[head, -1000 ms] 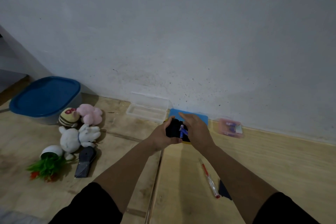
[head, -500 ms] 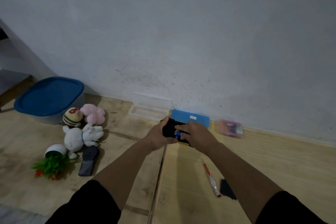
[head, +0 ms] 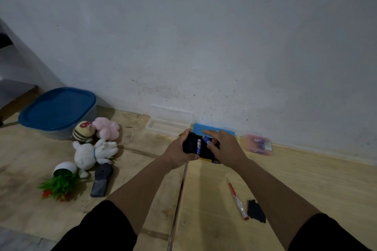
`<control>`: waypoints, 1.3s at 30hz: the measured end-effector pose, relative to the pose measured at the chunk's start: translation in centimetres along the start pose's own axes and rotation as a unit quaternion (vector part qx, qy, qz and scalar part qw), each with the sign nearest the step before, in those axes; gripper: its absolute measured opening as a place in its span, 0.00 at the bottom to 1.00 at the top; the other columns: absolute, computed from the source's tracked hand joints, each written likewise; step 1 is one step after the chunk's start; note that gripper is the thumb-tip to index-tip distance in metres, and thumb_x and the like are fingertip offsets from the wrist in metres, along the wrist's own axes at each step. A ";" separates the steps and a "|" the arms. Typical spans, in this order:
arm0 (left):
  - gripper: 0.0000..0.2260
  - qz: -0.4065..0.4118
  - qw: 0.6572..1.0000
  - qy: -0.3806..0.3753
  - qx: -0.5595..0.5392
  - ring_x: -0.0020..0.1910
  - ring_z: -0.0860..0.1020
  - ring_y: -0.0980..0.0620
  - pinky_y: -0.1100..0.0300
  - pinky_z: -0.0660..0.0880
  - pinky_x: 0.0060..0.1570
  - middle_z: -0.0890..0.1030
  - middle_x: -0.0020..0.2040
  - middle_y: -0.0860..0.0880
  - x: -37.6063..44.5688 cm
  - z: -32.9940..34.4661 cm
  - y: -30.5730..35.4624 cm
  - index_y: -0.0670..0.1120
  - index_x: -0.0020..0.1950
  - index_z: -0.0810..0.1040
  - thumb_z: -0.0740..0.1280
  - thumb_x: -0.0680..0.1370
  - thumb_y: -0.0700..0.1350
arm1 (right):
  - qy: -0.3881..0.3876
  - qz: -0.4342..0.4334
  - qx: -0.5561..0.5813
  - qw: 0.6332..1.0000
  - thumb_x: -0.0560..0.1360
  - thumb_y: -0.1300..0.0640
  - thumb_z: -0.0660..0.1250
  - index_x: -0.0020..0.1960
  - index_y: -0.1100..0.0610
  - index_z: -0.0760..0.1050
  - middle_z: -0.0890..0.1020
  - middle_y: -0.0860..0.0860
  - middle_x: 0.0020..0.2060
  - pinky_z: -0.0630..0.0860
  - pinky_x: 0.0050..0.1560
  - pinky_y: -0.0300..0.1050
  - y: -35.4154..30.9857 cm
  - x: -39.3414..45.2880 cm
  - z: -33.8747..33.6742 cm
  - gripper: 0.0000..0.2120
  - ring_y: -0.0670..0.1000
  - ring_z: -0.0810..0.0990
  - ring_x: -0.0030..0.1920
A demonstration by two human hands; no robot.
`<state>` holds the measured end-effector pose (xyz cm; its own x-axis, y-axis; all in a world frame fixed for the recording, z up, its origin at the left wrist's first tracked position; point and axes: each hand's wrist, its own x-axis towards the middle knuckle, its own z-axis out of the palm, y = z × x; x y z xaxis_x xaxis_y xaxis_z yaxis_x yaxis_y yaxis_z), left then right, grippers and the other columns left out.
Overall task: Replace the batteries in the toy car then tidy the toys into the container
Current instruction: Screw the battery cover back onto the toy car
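My left hand [head: 177, 153] grips a yellow toy car [head: 190, 144] turned belly-up, its black underside facing me. One blue-and-white battery [head: 199, 146] lies in the underside. My right hand [head: 226, 147] pinches a second battery [head: 206, 140] tilted over the compartment. A black battery cover [head: 256, 211] and a red screwdriver [head: 236, 197] lie on the wooden floor near my right forearm. The container with a blue lid [head: 58, 111] stands at the left by the wall. Beside it lie plush toys: a striped one [head: 83, 131], a pink one [head: 107, 128] and a white rabbit [head: 92, 154].
A small tipped pot with a green plant [head: 59, 181] and a dark flat toy [head: 102, 181] lie at the left. By the wall sit an open clear plastic box [head: 169, 121], a blue box [head: 214, 129] and a pink packet [head: 259, 144].
The car has come lower and nearer the floor. My right hand now holds a second battery at an angle over the underside, with the first one lying in place.
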<state>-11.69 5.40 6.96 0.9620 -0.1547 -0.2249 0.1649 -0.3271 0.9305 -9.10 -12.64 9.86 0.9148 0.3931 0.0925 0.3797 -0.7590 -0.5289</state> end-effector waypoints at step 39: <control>0.42 0.013 0.999 -0.001 -0.035 0.58 0.75 0.55 0.64 0.76 0.53 0.72 0.62 0.55 -0.9 0.1 0.3 0.54 0.76 0.54 0.74 0.71 0.37 | 0.008 0.082 0.032 0.996 0.68 0.46 0.72 0.66 0.48 0.69 0.76 0.50 0.48 0.71 0.45 0.41 -1.4 -0.2 0.1 0.28 0.49 0.76 0.48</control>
<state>-12.54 5.36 7.47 0.9655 -0.1646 -0.2017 0.1555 -0.2568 0.9539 -9.82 -11.61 10.44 0.9659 0.2585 0.0133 0.2162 -0.7776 -0.5905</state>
